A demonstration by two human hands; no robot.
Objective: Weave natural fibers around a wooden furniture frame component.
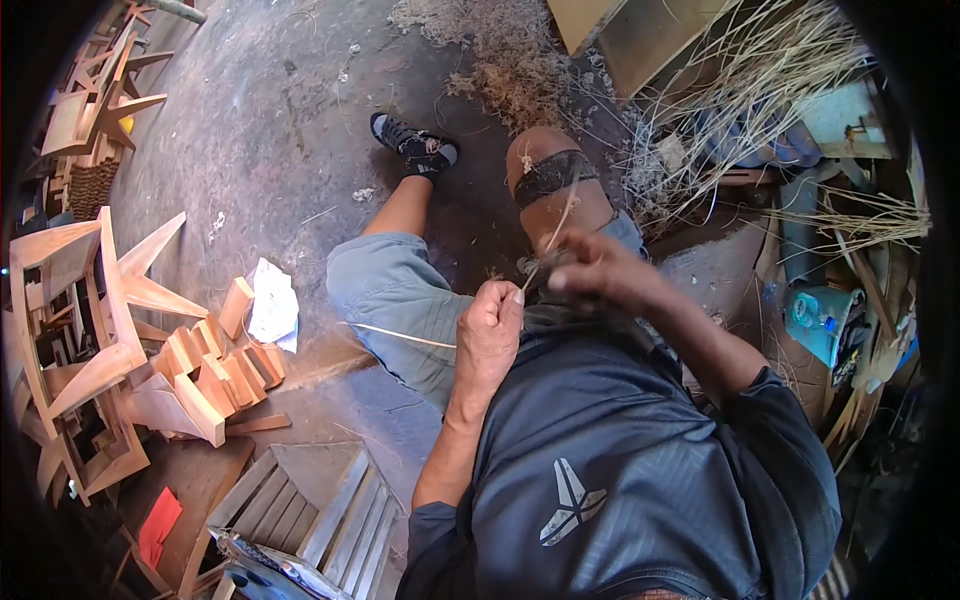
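Note:
My left hand (490, 325) is closed on a thin pale cane strip (400, 335) in front of my waist; one length trails left across my grey shorts, another rises toward my right leg. My right hand (600, 275) is just right of it, along the strip, its fingers smeared by motion, so what they grip cannot be made out. A dark band (550, 170) wraps my right leg near the knee.
Wooden frames (120, 350), cut blocks (220, 390), white paper (272, 305) and a slatted wooden piece (320, 510) lie on the left. At right are loose cane bundles (760, 90), boards (650, 45) and a turquoise container (825, 340). Shavings (500, 70) litter the floor ahead.

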